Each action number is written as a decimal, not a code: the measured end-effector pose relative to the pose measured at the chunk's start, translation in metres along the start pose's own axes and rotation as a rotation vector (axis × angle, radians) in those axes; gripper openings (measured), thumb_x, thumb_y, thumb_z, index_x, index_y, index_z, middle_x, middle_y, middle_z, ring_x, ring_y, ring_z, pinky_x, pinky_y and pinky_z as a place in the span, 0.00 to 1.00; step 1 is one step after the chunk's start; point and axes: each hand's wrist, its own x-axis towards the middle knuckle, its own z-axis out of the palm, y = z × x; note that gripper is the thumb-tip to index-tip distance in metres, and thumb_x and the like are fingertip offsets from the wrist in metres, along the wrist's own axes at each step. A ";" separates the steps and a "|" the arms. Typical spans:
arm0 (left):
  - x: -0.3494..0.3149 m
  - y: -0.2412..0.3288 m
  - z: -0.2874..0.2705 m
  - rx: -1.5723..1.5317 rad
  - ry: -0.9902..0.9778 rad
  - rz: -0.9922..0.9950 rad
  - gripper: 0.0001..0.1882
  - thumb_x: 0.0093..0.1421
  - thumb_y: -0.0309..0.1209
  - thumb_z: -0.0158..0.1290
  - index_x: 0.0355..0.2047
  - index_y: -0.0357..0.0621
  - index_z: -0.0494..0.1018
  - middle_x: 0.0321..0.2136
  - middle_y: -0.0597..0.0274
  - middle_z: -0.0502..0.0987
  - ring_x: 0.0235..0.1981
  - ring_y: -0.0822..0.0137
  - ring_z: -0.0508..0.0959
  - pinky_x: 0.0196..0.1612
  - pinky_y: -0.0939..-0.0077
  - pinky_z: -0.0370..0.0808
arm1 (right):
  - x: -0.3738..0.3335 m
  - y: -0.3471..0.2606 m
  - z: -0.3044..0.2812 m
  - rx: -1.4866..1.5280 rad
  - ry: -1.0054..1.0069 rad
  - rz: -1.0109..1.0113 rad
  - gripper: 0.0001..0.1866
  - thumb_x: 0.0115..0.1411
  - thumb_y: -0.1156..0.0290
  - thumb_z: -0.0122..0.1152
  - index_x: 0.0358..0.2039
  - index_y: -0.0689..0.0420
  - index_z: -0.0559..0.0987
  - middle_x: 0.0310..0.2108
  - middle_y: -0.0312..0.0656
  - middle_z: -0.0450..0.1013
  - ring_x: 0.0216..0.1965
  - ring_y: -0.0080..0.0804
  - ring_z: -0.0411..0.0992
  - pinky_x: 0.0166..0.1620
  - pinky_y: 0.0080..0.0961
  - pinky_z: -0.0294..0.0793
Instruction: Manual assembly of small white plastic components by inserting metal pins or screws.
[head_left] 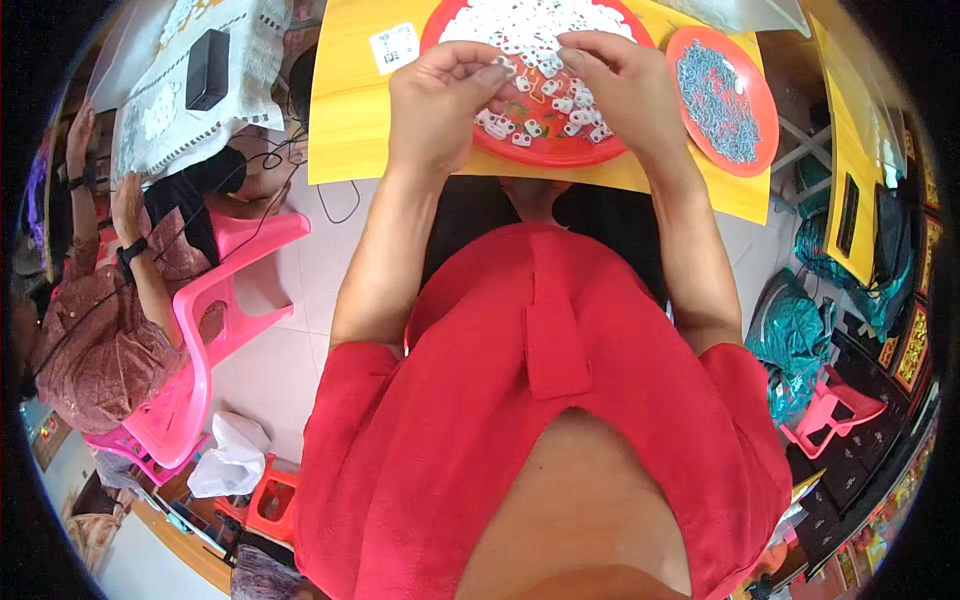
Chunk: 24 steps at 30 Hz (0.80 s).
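Note:
Both my hands are raised over a large red plate (pixel 585 152) with a pattern on its base. It holds a heap of small white plastic pieces (pixel 525 25) with holes in them, and several lie loose at its near side. Between thumb and fingertips, my left hand (pixel 435 105) pinches one white plastic piece (pixel 506 66). Opposite it, my right hand (pixel 640 95) has thumb and forefinger brought together above the heap; what they hold is too small to make out. To the right, a smaller red plate (pixel 765 140) is filled with grey nail- or screw-like metal pieces (pixel 715 100).
Both plates stand on a yellow table (pixel 355 130), with a white printed card (pixel 394 48) at the left. Another person (pixel 110 330) sits on a pink chair (pixel 205 350) at a cloth-covered table (pixel 235 85) bearing a black box (pixel 207 70). Teal bags (pixel 790 320) lie right.

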 end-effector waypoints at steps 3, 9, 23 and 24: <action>0.005 0.000 -0.012 -0.168 -0.029 0.007 0.06 0.50 0.17 0.50 0.31 0.31 0.70 0.22 0.58 0.74 0.22 0.72 0.75 0.25 0.86 0.70 | 0.024 0.018 0.019 -0.499 -0.046 -0.434 0.09 0.48 0.71 0.53 0.30 0.57 0.77 0.26 0.50 0.72 0.28 0.39 0.72 0.32 0.31 0.71; -0.003 0.011 -0.004 -0.200 -0.025 0.003 0.06 0.50 0.17 0.50 0.31 0.31 0.70 0.22 0.57 0.74 0.22 0.72 0.75 0.25 0.85 0.71 | 0.035 0.025 0.043 -0.789 -0.255 -0.478 0.11 0.40 0.75 0.58 0.29 0.56 0.76 0.26 0.44 0.69 0.33 0.42 0.68 0.36 0.32 0.69; -0.005 0.011 0.003 -0.203 -0.073 0.008 0.06 0.50 0.17 0.51 0.31 0.32 0.71 0.22 0.59 0.74 0.23 0.73 0.75 0.27 0.85 0.71 | 0.008 0.008 -0.005 0.748 -0.306 0.254 0.09 0.52 0.76 0.54 0.34 0.64 0.75 0.23 0.33 0.70 0.22 0.15 0.64 0.25 0.11 0.63; -0.006 0.009 0.006 -0.205 -0.078 0.001 0.06 0.50 0.17 0.51 0.31 0.32 0.71 0.22 0.59 0.74 0.23 0.73 0.75 0.27 0.85 0.71 | 0.002 0.001 -0.006 0.782 -0.258 0.290 0.08 0.52 0.77 0.53 0.34 0.64 0.75 0.24 0.33 0.71 0.21 0.14 0.64 0.25 0.10 0.63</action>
